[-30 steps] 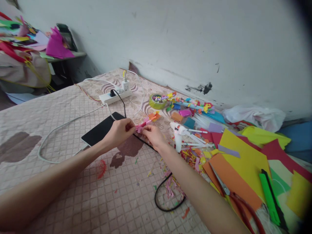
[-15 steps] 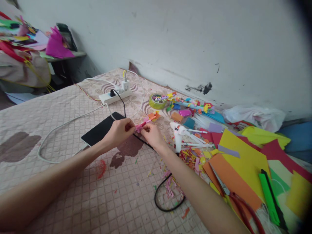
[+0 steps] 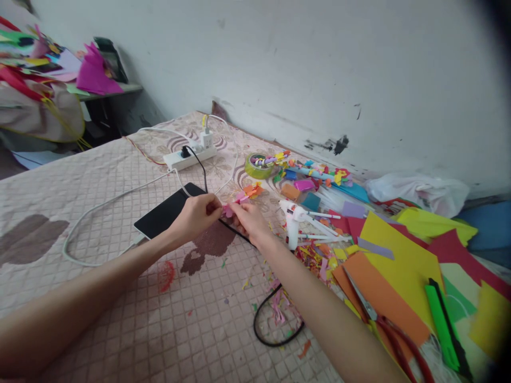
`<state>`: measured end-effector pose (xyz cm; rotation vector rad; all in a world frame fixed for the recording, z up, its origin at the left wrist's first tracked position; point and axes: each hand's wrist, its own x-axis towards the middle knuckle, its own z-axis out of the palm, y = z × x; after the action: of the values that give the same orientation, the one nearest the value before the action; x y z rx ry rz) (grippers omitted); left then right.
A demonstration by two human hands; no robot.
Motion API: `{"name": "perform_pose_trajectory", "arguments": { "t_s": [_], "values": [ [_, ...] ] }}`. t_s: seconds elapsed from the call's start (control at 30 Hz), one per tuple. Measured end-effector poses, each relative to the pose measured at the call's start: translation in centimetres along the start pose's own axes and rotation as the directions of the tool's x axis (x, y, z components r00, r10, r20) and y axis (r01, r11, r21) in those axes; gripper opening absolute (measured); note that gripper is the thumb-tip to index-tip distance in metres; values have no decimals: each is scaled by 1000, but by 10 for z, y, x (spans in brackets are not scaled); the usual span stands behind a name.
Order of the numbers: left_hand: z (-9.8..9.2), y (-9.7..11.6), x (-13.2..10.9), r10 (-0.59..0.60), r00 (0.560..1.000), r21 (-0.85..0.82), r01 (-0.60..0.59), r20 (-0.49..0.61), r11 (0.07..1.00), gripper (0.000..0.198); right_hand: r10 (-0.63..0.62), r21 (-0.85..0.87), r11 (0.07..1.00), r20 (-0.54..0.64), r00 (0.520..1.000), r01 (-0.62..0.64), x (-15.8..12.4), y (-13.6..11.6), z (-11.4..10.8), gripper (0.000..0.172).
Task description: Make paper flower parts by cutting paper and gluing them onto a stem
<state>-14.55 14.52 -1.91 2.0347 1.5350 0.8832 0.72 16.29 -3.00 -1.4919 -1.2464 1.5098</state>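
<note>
Fingertips of the right hand (image 3: pixel 251 221) have shifted slightly forward over the pink part of the flower stem (image 3: pixel 241 197) since the earlier frame, covering more of it; the left hand (image 3: pixel 199 213) has barely moved. Both are pinched: the right closes on the pink petals from the right side, while the left has thumb and fingers together at the stem's near end, though its exact grip is hidden.

Between the two hands, just above the table (image 3: pixel 120 324), the stem's long axis runs from the left fingertips forward and to the right, passing the right fingertips. Its far end is beyond both hands, nearer the right one. It looks thin and ragged, with pink cut-paper flowers along the near part and an orange cluster at the far tip. Behind the left hand lies a black tablet (image 3: pixel 170 210); the glue gun (image 3: pixel 293 226) rests to the right.
</note>
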Motion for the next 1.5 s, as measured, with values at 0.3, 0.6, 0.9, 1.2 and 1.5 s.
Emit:
{"name": "perform_pose_trajectory", "arguments": {
  "t_s": [0.3, 0.6, 0.9, 1.2, 1.5],
  "values": [
    [1, -1, 1, -9, 1000, 1, 9, -2, 1000, 11, 33, 35, 999, 13, 999, -34, -3, -4, 2, 15],
    [1, -3, 1, -17, 1000, 3, 17, -6, 1000, 12, -77, -57, 996, -44, 996, 75, 1, 1, 4, 17],
    [0, -5, 5, -110, 994, -66, 109, -3, 992, 15, -505, -555, 753, -144, 851, 353, -21, 8, -16, 28],
    [2, -16, 8, -144, 989, -139, 145, 17, 980, 14, -590, -864, 419, -24, 807, 280, -25, 12, 7, 43],
    [2, -17, 7, -143, 990, -154, 144, 17, 978, 14, -598, -812, 445, 45, 800, 378, -34, 13, -1, 15]
  ]
}}
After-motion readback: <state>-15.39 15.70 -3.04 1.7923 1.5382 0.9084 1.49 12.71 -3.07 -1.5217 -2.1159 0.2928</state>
